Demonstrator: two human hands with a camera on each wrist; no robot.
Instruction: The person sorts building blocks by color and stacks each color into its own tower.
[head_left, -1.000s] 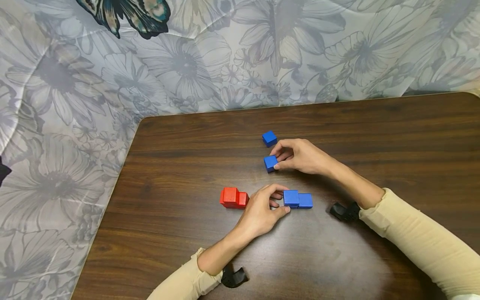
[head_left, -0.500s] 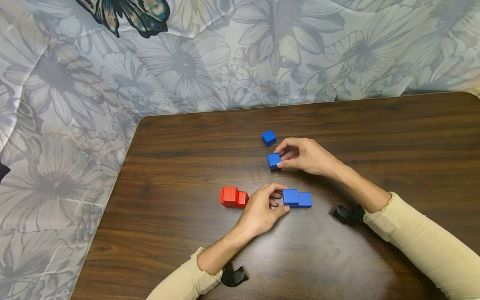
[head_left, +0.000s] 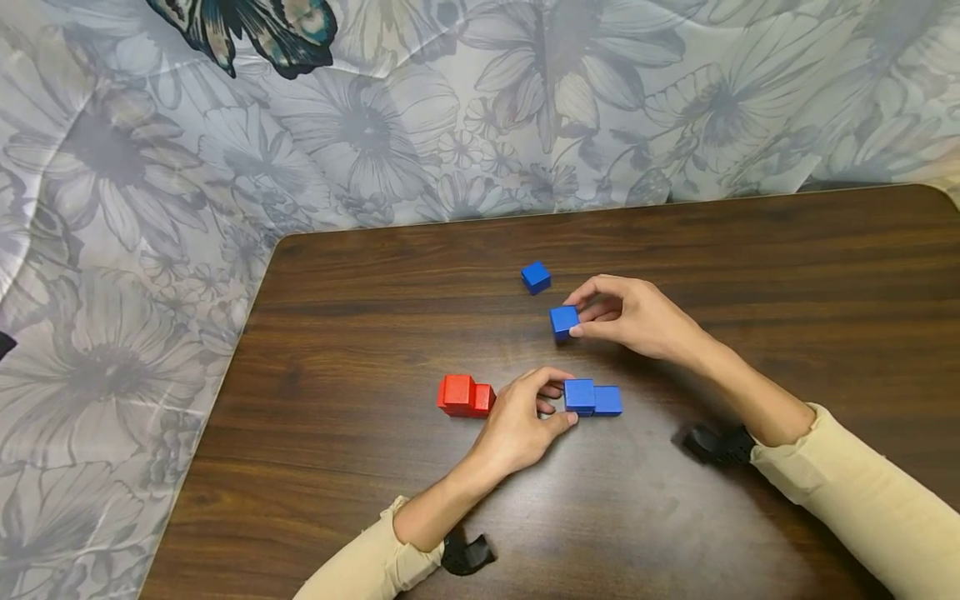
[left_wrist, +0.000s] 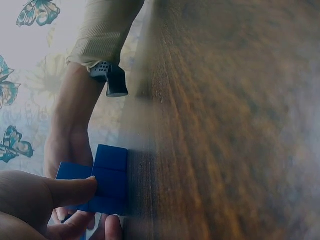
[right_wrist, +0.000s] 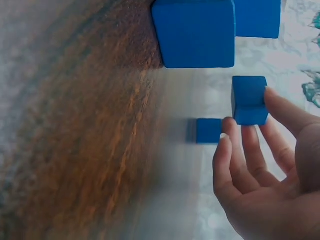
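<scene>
My right hand (head_left: 645,317) pinches a blue cube (head_left: 564,322) between thumb and fingertips. In the right wrist view this cube (right_wrist: 249,100) is raised off the table. My left hand (head_left: 521,421) grips a small stack of blue cubes (head_left: 580,396) from its left side, thumb in front and index finger behind. One cube sits higher there, and a lower cube (head_left: 608,401) juts out to the right. The left wrist view has the thumb (left_wrist: 75,190) lying across the stack. Another blue cube (head_left: 536,277) stands alone farther back.
Just left of my left hand is a stack of red cubes (head_left: 459,393), one standing higher than the rest. The brown wooden table (head_left: 337,333) ends at a back edge beside a flowered cloth (head_left: 360,125).
My right hand has carried its blue cube to the right, away from the lone blue cube's front. The left hand stays where it was on the blue stack.
</scene>
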